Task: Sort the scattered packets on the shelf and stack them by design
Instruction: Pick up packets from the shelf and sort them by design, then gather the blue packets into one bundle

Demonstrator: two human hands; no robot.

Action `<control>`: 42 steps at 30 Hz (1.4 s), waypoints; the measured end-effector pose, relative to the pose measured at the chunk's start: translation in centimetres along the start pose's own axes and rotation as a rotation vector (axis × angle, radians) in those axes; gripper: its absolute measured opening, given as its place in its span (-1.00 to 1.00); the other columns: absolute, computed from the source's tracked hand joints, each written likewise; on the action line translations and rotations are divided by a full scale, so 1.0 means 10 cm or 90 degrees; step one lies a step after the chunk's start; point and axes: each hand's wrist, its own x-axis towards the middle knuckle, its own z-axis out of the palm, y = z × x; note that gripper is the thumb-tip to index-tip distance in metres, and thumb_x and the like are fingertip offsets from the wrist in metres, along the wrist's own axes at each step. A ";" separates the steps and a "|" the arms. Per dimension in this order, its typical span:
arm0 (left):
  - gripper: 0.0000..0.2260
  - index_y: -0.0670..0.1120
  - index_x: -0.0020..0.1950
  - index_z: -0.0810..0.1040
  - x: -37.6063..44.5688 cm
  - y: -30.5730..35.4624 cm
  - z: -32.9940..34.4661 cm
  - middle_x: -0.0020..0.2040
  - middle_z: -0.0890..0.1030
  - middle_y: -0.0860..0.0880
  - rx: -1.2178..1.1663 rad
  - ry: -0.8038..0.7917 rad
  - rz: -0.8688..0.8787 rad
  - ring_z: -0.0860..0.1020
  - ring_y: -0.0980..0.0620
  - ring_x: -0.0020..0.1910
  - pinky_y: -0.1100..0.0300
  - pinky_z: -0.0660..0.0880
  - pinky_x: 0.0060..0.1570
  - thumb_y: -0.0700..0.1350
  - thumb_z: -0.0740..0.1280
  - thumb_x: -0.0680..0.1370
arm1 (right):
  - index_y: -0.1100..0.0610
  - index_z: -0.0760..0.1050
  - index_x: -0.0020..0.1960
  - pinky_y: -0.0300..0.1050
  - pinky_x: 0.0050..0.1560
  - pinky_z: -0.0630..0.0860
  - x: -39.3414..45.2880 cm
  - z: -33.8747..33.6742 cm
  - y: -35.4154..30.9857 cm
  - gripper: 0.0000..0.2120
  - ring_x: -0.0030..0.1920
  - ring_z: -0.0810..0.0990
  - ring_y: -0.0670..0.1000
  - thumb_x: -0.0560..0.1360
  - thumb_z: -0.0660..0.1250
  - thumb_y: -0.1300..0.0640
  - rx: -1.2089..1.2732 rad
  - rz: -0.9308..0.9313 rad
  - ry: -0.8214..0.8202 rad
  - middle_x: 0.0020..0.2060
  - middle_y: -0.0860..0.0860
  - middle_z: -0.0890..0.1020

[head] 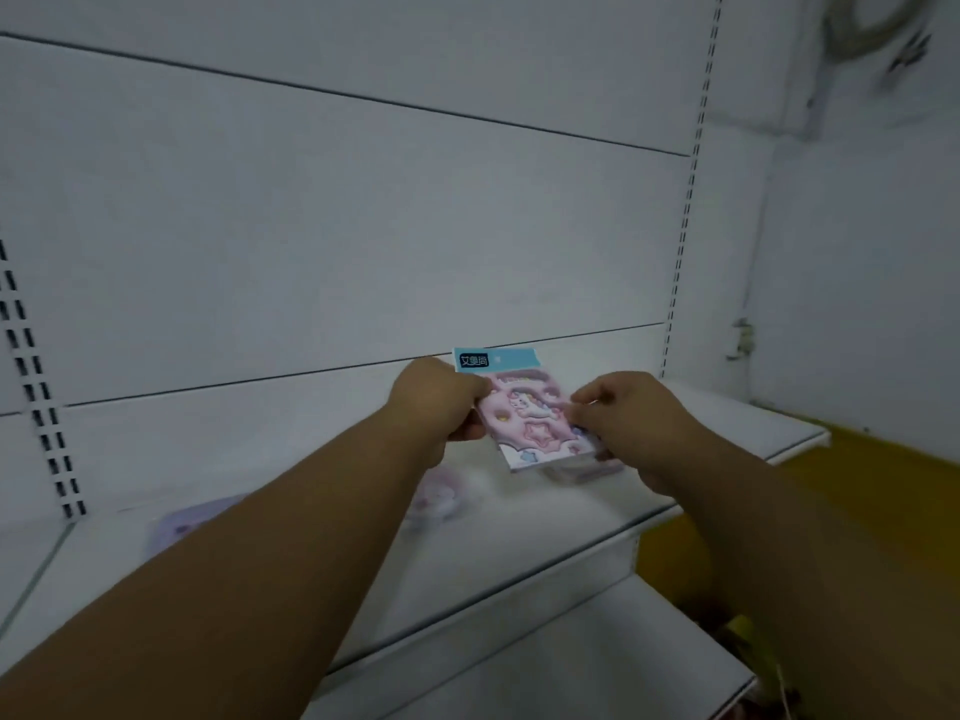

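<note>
Below, blurred packets (435, 498) on shelf (545, 532), perhaps purple, designs unreadable.

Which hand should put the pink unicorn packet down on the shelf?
Probably the left hand: it grips the pink unicorn packet along its edge, while the right hand only pinches the other side. The shelf lies just below.

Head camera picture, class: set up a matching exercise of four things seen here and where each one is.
Things:
1. pink unicorn packet
2. purple packet
3. left hand
4. right hand

Places:
A. lying on the shelf, far left
B. gripping the held packet's left edge
C. held above the shelf in both hands
D. pinching the held packet's right edge

Pairs: 1-C, 2-A, 3-B, 4-D
</note>
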 end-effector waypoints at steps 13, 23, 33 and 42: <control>-0.71 -0.20 0.00 0.52 0.80 -0.26 1.01 -0.22 0.64 -0.12 0.428 0.109 -0.072 0.64 0.00 -0.39 0.19 0.64 -0.33 -0.06 0.50 0.44 | 0.19 0.53 -0.06 -0.22 -0.26 0.37 1.19 -0.08 0.83 -0.84 -0.27 0.50 -0.03 0.50 0.37 0.08 -0.391 -0.122 -0.111 -0.31 0.01 0.50; -0.60 -0.06 0.24 0.50 0.64 -0.33 0.85 0.16 0.61 -0.03 0.656 0.178 0.044 0.55 -0.02 0.05 0.17 0.47 0.01 0.12 0.40 0.50 | 0.08 0.47 0.25 -0.10 0.11 0.51 1.00 0.04 0.30 -0.68 0.06 0.55 0.04 0.55 0.30 -0.03 -0.359 -0.394 -0.063 0.13 0.05 0.54; -0.72 0.03 0.17 0.54 -0.97 -0.46 -1.20 0.06 0.59 0.07 0.659 0.404 0.063 0.55 0.10 -0.03 0.20 0.51 0.04 0.12 0.34 0.53 | 0.08 0.40 0.27 -0.03 0.12 0.46 -0.42 1.07 -1.33 -0.63 0.17 0.45 0.09 0.53 0.27 -0.05 -0.175 -0.676 -0.146 0.15 0.07 0.48; -0.67 0.02 0.22 0.51 -2.85 -0.98 -3.40 0.13 0.58 0.01 0.731 0.519 -0.069 0.55 0.04 0.04 0.10 0.54 0.10 0.14 0.33 0.52 | 0.11 0.41 0.27 0.05 0.11 0.50 -2.43 2.23 -2.49 -0.62 0.13 0.49 0.12 0.54 0.23 -0.07 -0.126 -0.732 -0.202 0.15 0.10 0.50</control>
